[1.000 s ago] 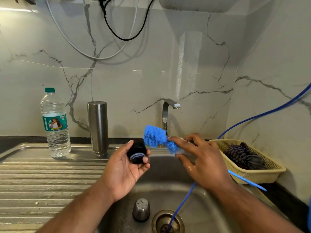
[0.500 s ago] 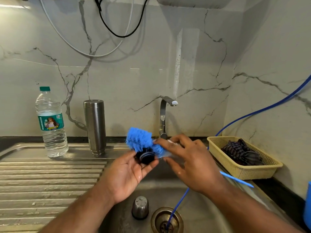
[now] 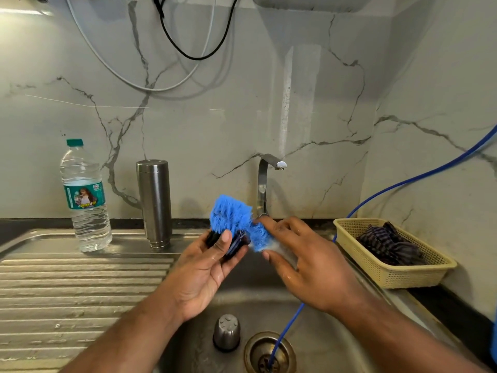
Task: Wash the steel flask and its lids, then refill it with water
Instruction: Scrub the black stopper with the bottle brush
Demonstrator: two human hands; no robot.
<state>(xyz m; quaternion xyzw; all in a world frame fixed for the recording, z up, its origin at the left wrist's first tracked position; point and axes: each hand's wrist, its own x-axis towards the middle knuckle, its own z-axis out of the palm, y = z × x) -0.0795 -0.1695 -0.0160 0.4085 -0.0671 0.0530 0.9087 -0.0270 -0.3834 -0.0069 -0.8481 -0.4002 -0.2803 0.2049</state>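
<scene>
My left hand [image 3: 204, 267] cups the small round black plastic lid [image 3: 236, 247] above the stainless-steel sink basin [image 3: 336, 345], thumb across its front and fingers curled behind it. My right hand [image 3: 309, 267] pinches the neck of the fluffy blue bristle brush [image 3: 232, 215], whose head presses onto the lid. The tall cylindrical brushed-steel flask [image 3: 156, 203] stands on the ribbed draining board [image 3: 80, 286], near a clear plastic water bottle [image 3: 86, 200] with a green cap. A small domed steel cap [image 3: 226, 332] sits in the basin beside the drain [image 3: 269, 354].
</scene>
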